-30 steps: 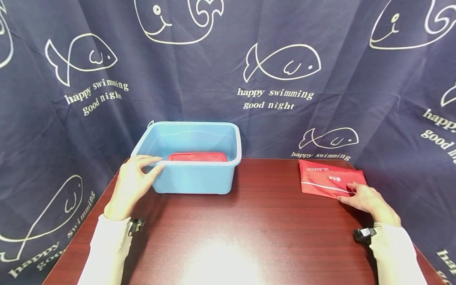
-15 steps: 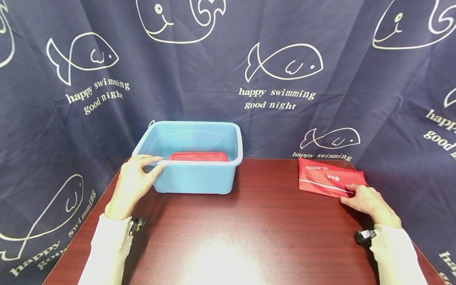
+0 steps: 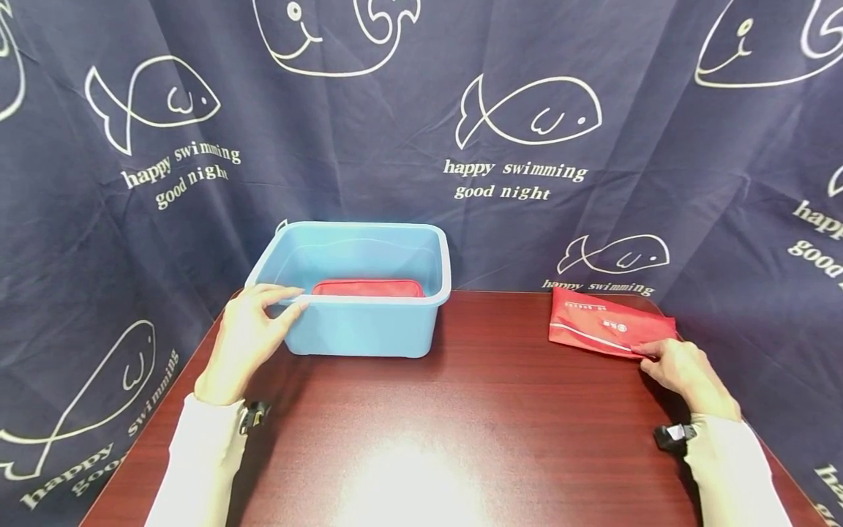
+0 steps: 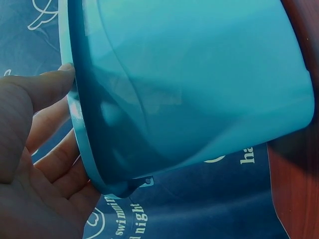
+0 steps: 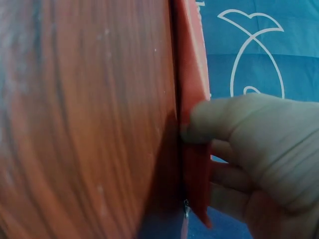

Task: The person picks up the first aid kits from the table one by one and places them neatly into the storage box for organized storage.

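Note:
A light-blue plastic tub (image 3: 358,328) stands at the back left of the table. My left hand (image 3: 246,333) holds its near left rim, the thumb (image 4: 57,79) on the near side and the fingers across the rim. Inside the tub lies a red pouch (image 3: 369,288), partly hidden by the front wall. At the back right is a flat red zip pouch (image 3: 593,322) with white print and a white stripe. My right hand (image 3: 681,373) pinches its near right edge; in the right wrist view the thumb presses the pouch (image 5: 192,64) and a small zip pull hangs near the lower end.
The dark red-brown wooden table (image 3: 474,410) reaches toward me, with a bright glare at its front. A navy curtain (image 3: 395,168) with white fish drawings hangs right behind and along both sides of the table.
My right hand has closed its thumb and fingers on the red zip pouch's near edge. The pouch has shifted slightly back and its near edge tilts up. The left hand keeps its place.

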A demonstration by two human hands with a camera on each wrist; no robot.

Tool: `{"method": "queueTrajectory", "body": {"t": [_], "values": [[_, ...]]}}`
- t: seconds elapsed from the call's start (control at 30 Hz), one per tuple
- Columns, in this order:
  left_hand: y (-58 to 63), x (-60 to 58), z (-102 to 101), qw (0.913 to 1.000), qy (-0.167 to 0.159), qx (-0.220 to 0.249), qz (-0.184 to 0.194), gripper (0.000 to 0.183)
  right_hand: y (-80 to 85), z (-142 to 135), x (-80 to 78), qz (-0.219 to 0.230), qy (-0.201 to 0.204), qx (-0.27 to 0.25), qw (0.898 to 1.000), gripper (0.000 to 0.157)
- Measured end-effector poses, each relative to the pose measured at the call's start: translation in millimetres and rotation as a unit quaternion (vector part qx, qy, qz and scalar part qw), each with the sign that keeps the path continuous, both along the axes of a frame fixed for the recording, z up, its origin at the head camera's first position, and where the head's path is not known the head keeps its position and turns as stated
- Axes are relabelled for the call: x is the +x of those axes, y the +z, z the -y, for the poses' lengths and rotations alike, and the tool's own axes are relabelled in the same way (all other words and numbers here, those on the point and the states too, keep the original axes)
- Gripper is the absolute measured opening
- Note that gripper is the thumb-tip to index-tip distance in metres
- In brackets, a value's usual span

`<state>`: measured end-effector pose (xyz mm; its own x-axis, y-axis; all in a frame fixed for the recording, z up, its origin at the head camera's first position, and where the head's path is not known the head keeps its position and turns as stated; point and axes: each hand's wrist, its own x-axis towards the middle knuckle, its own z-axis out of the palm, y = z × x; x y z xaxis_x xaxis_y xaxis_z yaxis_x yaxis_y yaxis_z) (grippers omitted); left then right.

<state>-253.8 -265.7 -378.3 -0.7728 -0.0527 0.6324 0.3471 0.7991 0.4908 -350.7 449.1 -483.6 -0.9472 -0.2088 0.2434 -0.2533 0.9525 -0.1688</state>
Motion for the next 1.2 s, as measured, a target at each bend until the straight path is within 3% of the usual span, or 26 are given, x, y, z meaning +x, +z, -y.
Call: {"method": "queueTrajectory", "body": {"t": [0.43,0.73,1.2], "values": [[-0.4,1.8,-1.3,1.0,0.001,0.007,0.005,0.027,-2.0,-3.5,0.2,-0.07,0.014,-0.013,0.997,0.023],[1.0,1.0,-1.6,1.0,0.0,0.007,-0.006,0.026,2.0,1.6,0.5,-0.139,0.005,-0.047,0.989,0.02],[0.0,2.4,-1.7,1.0,-0.001,0.004,-0.004,0.026,23.3,18.8,3.8,-0.213,0.014,-0.083,0.973,0.021]]}}
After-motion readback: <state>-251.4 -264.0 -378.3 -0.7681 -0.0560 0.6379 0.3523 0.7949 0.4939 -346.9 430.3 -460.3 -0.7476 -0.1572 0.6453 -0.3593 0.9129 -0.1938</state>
